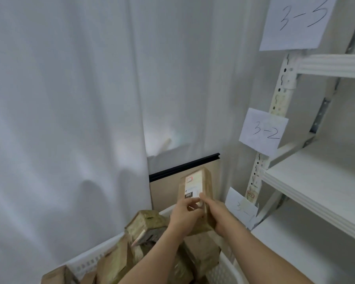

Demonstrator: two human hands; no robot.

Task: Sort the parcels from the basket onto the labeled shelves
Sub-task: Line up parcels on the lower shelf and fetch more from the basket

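Above the white basket (pixel 94 258), both hands hold one brown cardboard parcel (pixel 199 189) upright.

The left hand (pixel 184 215) curls its fingers round the parcel's lower front, by the label marked 060; the right hand (pixel 219 214) grips its right side, thumb on the label. More brown parcels (pixel 150 224) lie heaped in the basket below. To the right stands a white shelf rack (pixel 316 181) with paper labels 3-3 (pixel 297 19) and 3-2 (pixel 263 132).
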